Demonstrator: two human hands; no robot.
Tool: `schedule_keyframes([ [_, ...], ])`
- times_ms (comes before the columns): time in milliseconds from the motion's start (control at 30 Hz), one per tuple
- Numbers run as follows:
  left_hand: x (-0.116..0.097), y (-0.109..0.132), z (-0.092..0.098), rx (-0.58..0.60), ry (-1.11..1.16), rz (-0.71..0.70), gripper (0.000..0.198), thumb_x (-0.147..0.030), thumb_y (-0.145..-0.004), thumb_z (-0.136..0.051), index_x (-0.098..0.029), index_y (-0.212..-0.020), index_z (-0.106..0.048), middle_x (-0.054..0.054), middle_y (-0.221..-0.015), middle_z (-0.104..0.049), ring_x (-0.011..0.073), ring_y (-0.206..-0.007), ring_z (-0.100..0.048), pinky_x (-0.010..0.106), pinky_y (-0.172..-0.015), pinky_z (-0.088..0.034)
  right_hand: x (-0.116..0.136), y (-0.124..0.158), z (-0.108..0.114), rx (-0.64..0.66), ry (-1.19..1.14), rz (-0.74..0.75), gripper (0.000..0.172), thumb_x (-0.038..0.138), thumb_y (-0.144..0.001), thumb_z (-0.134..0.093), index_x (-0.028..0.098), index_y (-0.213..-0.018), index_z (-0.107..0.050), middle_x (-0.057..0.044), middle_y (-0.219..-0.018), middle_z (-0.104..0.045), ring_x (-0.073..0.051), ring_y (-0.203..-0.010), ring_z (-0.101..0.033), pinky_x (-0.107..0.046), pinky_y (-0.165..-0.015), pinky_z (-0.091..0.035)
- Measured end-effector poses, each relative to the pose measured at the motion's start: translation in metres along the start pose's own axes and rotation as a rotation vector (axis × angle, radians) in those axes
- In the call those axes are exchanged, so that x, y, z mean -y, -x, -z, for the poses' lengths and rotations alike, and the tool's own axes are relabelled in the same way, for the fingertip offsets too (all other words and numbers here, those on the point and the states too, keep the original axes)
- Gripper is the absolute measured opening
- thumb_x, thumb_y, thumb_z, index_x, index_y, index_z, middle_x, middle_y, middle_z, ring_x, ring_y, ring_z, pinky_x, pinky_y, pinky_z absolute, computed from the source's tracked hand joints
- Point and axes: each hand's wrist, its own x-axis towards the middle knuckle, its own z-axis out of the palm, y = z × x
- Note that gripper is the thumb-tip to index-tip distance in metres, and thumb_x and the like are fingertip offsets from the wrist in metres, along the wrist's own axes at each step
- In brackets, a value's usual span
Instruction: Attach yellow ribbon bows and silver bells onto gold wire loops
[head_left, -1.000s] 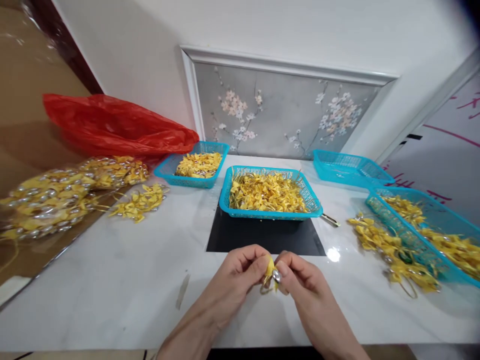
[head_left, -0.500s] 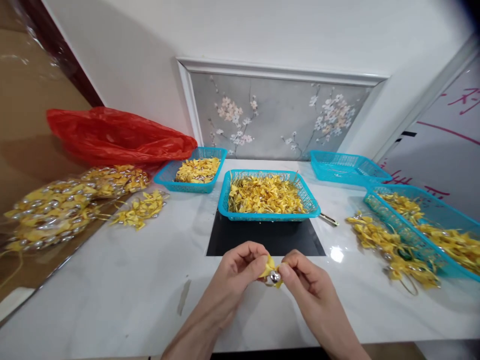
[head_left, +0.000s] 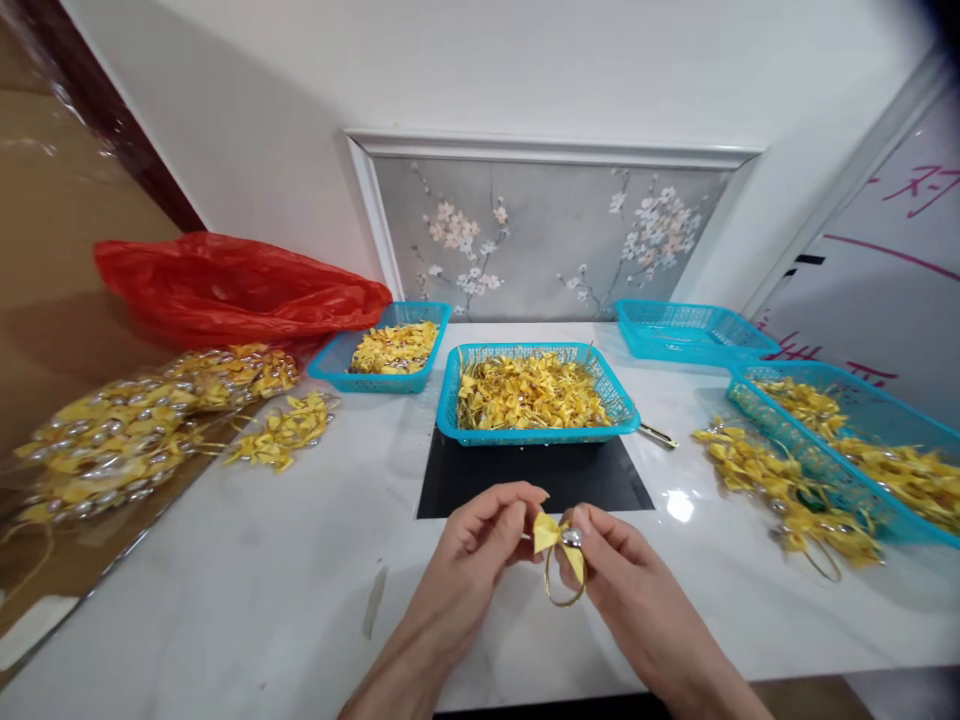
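Pale counter [head_left: 262,600], yellow bow [head_left: 547,533] between two hands

Above the counter's near part, before the black mat [head_left: 525,482] and the middle blue basket [head_left: 540,436], the bow is pinched in the right hand [head_left: 637,575] by its silver bead [head_left: 572,538]. The left hand [head_left: 476,560] curls at its other end; whether it grips, I cannot tell. It should be light, its ribbon soft and easily creased, the bead slippery, the gold loop [head_left: 564,604] springy. The gathered middle looks the surest hold. Red handwriting [head_left: 922,192] at right isn't reliably legible; no brand shows.
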Motion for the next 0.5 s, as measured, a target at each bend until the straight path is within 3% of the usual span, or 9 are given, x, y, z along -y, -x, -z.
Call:
schedule_keyframes([
  [133,0.000,0.001,0.001,0.005,0.005,-0.012,0.027,-0.042,-0.090,-0.056,-0.020,-0.094,-0.071,0.001,-0.077,-0.061,0.0128,-0.071,-0.054,0.024,-0.066,-0.043,0.008,0.005,0.001,-0.015,0.254,0.101,0.038,0.047,-0.092,-0.054,0.019,-0.067,-0.050,0.004,-0.062,-0.045,-0.011,-0.060,-0.036,-0.023,-0.057,-0.030],
  [333,-0.002,0.000,0.001,-0.004,-0.016,0.020,0.012,-0.024,-0.077,-0.076,-0.018,-0.086,-0.071,-0.002,-0.071,-0.058,0.0089,-0.066,-0.051,0.019,-0.063,-0.041,0.008,0.004,-0.002,-0.017,0.321,0.107,0.040,0.050,-0.092,-0.050,0.019,-0.066,-0.047,0.004,-0.063,-0.042,-0.012,-0.061,-0.035,-0.023,-0.056,-0.031],
  [500,-0.005,0.005,0.000,-0.143,-0.001,0.010,0.022,-0.029,-0.070,-0.080,-0.019,-0.089,-0.072,-0.004,-0.065,-0.056,0.0055,-0.055,-0.046,0.017,-0.053,-0.037,-0.001,0.005,0.010,-0.135,0.460,0.151,0.040,0.055,-0.092,-0.045,0.021,-0.075,-0.058,0.001,-0.067,-0.051,-0.015,-0.065,-0.046,-0.024,-0.059,-0.040],
])
